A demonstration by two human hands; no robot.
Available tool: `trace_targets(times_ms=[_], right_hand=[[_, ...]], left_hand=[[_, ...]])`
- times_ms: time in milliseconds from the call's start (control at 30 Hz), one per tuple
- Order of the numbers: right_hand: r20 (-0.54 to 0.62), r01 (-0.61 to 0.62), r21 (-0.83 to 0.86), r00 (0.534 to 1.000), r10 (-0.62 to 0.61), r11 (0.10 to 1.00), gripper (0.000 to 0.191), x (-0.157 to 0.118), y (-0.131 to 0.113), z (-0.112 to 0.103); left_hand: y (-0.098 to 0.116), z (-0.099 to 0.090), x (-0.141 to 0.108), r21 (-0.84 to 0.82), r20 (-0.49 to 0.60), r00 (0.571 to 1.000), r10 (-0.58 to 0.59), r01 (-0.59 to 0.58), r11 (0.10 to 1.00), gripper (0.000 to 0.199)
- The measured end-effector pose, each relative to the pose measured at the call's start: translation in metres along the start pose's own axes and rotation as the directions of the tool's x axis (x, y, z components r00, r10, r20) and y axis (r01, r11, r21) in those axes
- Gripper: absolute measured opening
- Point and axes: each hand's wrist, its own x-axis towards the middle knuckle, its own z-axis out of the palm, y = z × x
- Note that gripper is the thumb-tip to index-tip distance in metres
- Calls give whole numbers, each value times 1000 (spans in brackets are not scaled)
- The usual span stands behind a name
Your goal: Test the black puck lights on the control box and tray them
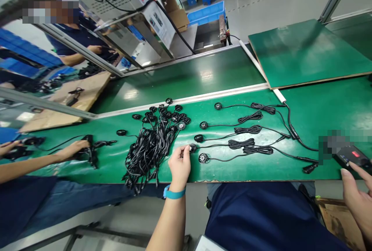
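My left hand [179, 165], with a blue-green band at the wrist, pinches a small round black cable end [193, 148] between thumb and fingertips. From that end a thin lead runs right to a bundled coil [241, 143]. Similar round ends lie in a column beside it, among them an upper one [217, 105] and a lower one [204, 158]. Their leads join a thicker black cable [293, 131]. At the far right, my right hand [357, 195] has its index finger stretched out to the black box [353, 155] with a small red display, apparently touching its face.
A tangled pile of black cables [151, 150] lies left of my left hand on the green mat [174, 175]. Further left, a co-worker's hand [74, 148] holds a black cable part. A green board [310, 53] and white tube [255, 63] are behind. Another person stands at the back left.
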Motion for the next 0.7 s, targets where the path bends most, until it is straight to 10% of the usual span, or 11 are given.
trace_targets(times_ms=[700], right_hand=[[79, 38, 440, 994, -81, 897, 31, 21, -81, -12]], left_hand=[[14, -19, 32, 191, 283, 959, 31, -88, 978, 35]])
